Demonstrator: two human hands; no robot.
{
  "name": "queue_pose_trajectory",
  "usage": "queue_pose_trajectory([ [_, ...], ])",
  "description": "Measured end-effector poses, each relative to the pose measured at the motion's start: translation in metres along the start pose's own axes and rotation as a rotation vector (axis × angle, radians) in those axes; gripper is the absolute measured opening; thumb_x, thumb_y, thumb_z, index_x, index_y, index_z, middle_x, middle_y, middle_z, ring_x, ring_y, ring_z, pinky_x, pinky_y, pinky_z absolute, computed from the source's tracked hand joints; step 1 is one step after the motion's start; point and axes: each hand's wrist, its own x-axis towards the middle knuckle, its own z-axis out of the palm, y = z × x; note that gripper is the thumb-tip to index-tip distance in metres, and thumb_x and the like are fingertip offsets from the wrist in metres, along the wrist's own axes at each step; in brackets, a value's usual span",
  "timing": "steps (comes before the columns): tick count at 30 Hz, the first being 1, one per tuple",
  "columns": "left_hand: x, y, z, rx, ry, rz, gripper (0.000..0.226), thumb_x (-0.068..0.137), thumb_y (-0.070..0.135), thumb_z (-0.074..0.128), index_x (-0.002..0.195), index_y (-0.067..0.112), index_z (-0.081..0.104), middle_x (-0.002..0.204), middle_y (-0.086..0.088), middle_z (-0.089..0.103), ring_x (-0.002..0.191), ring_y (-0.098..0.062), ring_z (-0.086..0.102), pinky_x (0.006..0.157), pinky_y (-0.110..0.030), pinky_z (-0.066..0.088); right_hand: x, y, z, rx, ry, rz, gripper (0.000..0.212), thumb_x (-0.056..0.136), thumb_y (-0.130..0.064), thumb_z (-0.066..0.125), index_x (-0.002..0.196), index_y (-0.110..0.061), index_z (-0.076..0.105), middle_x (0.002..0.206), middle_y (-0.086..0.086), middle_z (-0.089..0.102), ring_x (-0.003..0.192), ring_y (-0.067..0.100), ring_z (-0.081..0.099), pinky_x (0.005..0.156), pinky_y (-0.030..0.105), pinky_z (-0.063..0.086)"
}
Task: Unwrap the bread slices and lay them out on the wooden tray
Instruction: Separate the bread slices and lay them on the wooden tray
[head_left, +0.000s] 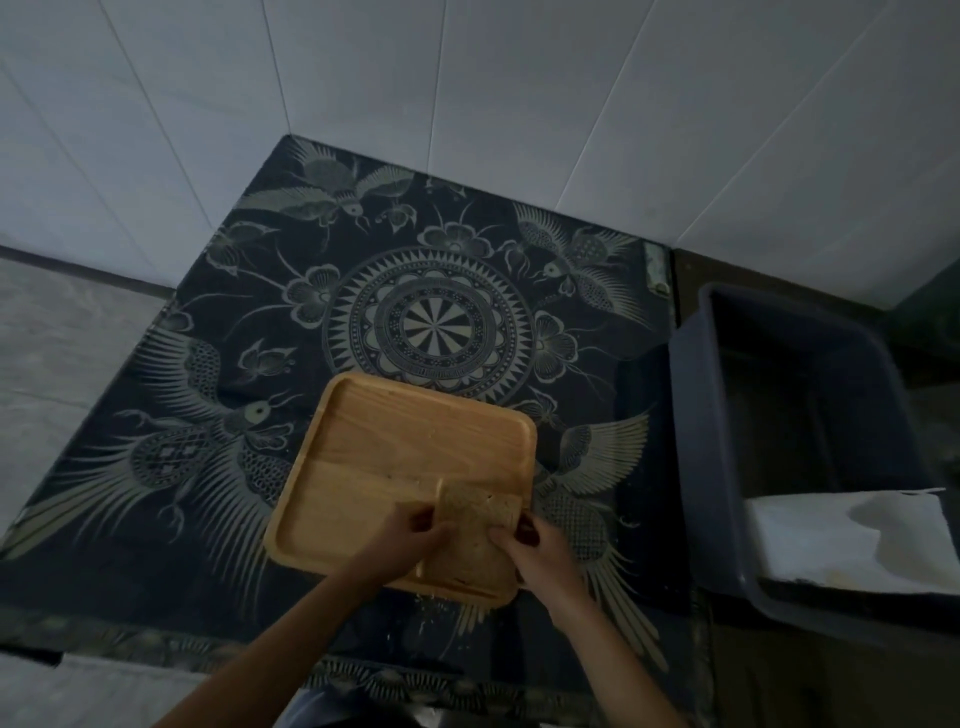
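Observation:
A square wooden tray (395, 447) lies on a dark cloth with bird and mandala patterns. In its near right corner rests a bread slice (475, 525), pale brown and roughly square. My left hand (410, 540) grips the slice's left edge with its fingertips. My right hand (535, 551) pinches the right edge. Both hands hold the slice low over the tray floor; whether it fully rests there is hard to tell. I cannot make out any wrapping on it in the dim light.
The patterned cloth (431, 291) covers the table, which stands against a white tiled wall. A dark plastic bin (810, 415) stands to the right, with white paper or plastic (841, 540) lying in its near end. Crumbs lie on the cloth below the tray.

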Motion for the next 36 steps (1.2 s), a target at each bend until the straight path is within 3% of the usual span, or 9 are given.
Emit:
queue_pose_trajectory([
  [3, -0.004, 0.004, 0.001, 0.016, 0.000, 0.040, 0.034, 0.100, 0.019, 0.063, 0.131, 0.006, 0.066, 0.110, 0.003, 0.074, 0.101, -0.011, 0.072, 0.080, -0.019, 0.061, -0.003, 0.000, -0.004, 0.018, -0.013, -0.005, 0.036, 0.089, -0.043, 0.078, 0.123, -0.034, 0.068, 0.117, -0.006, 0.073, 0.102, 0.015, 0.073, 0.074, 0.035, 0.067],
  [5, -0.007, 0.007, 0.001, 0.039, 0.008, 0.032, 0.034, 0.100, 0.020, 0.062, 0.131, 0.006, 0.067, 0.118, -0.006, 0.074, 0.110, -0.022, 0.072, 0.090, -0.033, 0.062, -0.007, 0.001, -0.007, 0.017, -0.011, -0.017, 0.027, 0.089, -0.045, 0.078, 0.113, -0.041, 0.066, 0.114, -0.010, 0.073, 0.099, 0.011, 0.072, 0.066, 0.027, 0.065],
  [9, -0.012, 0.008, 0.003, 0.137, 0.116, 0.024, 0.036, 0.098, 0.024, 0.063, 0.131, 0.011, 0.067, 0.120, -0.007, 0.071, 0.104, -0.022, 0.072, 0.093, -0.049, 0.061, -0.007, 0.008, -0.012, -0.025, 0.024, -0.092, 0.015, 0.090, -0.040, 0.078, 0.098, -0.045, 0.067, 0.107, -0.011, 0.075, 0.099, 0.010, 0.073, 0.085, 0.042, 0.066],
  [14, -0.021, 0.001, 0.009, 0.215, 0.265, 0.018, 0.033, 0.095, 0.028, 0.067, 0.127, 0.022, 0.070, 0.107, 0.006, 0.073, 0.091, -0.007, 0.073, 0.082, -0.037, 0.064, -0.006, 0.016, -0.013, -0.049, -0.013, -0.105, 0.021, 0.091, -0.034, 0.079, 0.109, -0.031, 0.068, 0.106, -0.010, 0.073, 0.099, 0.011, 0.071, 0.089, 0.045, 0.063],
  [17, -0.025, 0.001, 0.014, 0.189, 0.328, -0.004, 0.029, 0.093, 0.029, 0.071, 0.122, 0.023, 0.073, 0.102, 0.009, 0.074, 0.089, -0.005, 0.071, 0.072, -0.023, 0.059, -0.005, 0.015, -0.014, -0.077, -0.021, -0.137, 0.020, 0.092, -0.031, 0.078, 0.109, -0.031, 0.067, 0.103, -0.011, 0.073, 0.095, 0.005, 0.069, 0.082, 0.032, 0.063],
  [20, -0.027, 0.006, 0.018, 0.102, 0.332, -0.033, 0.024, 0.092, 0.025, 0.073, 0.116, 0.023, 0.073, 0.103, 0.004, 0.074, 0.093, -0.012, 0.071, 0.082, -0.033, 0.061, -0.006, 0.014, -0.019, -0.052, -0.025, -0.164, 0.021, 0.091, -0.033, 0.079, 0.108, -0.030, 0.068, 0.102, -0.011, 0.073, 0.093, 0.002, 0.069, 0.075, 0.022, 0.059],
  [23, -0.030, 0.011, 0.020, -0.006, 0.316, -0.061, 0.022, 0.093, 0.020, 0.072, 0.115, 0.021, 0.072, 0.106, -0.002, 0.073, 0.098, -0.019, 0.070, 0.088, -0.042, 0.060, -0.007, 0.011, -0.023, 0.031, -0.047, -0.123, 0.027, 0.089, -0.035, 0.080, 0.113, -0.026, 0.069, 0.106, -0.006, 0.073, 0.096, 0.008, 0.070, 0.084, 0.034, 0.063],
  [26, -0.031, 0.015, 0.016, -0.080, 0.284, -0.061, 0.018, 0.093, 0.018, 0.071, 0.110, 0.024, 0.072, 0.107, -0.005, 0.073, 0.098, -0.018, 0.071, 0.079, -0.032, 0.060, -0.006, 0.007, -0.027, 0.112, -0.096, -0.092, 0.023, 0.090, -0.031, 0.080, 0.110, -0.027, 0.069, 0.107, -0.002, 0.074, 0.099, 0.013, 0.071, 0.089, 0.041, 0.063],
  [36, -0.030, 0.014, -0.024, -0.198, 0.308, -0.039, 0.017, 0.090, 0.018, 0.074, 0.104, 0.028, 0.074, 0.098, -0.005, 0.077, 0.095, -0.021, 0.074, 0.083, -0.035, 0.062, -0.002, -0.025, -0.008, 0.153, -0.154, -0.088, 0.021, 0.090, -0.030, 0.080, 0.108, -0.031, 0.071, 0.104, -0.007, 0.077, 0.088, 0.003, 0.074, 0.067, 0.022, 0.059],
])
